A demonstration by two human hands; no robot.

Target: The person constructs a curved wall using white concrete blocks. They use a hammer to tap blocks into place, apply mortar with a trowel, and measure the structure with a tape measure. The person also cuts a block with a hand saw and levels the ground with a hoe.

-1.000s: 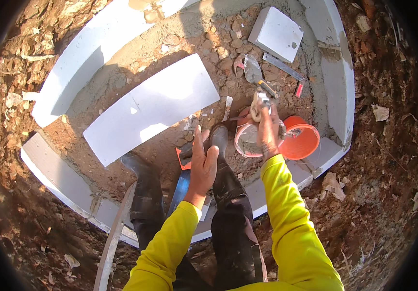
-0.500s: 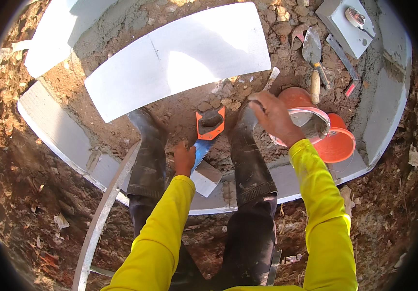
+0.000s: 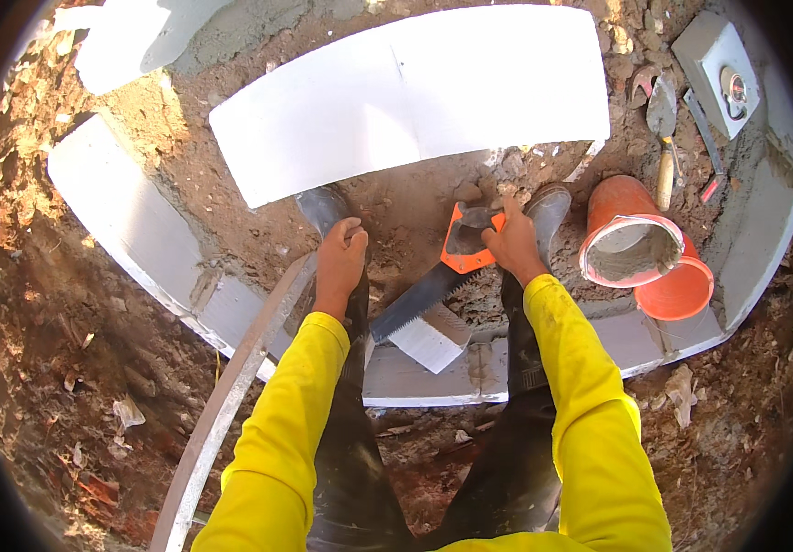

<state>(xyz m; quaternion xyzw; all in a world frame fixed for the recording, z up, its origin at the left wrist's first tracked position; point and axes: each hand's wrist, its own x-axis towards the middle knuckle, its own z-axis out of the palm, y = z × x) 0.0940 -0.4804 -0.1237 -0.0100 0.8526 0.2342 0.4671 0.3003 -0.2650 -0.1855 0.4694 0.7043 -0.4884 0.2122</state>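
Head view: right hand [image 3: 514,245] hides part of saw handle [image 3: 463,261]; grip unclear.

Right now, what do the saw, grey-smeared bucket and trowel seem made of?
Saw: likely steel blade, dark, smooth, toothed; bright orange handle, probably plastic.
Bucket: probably plastic; smooth orange wall, grey-crusted inside.
Trowel: thin grey blade, likely metal under smears; rounded tan handle looks wooden.

The handsaw with a dark, tapering metal blade and an orange-and-black handle [image 3: 429,290] slanted across the ground; its handle sat at upper right, its tip at lower left; its toothed edge faced the small, pale, rectangular block [image 3: 431,342].
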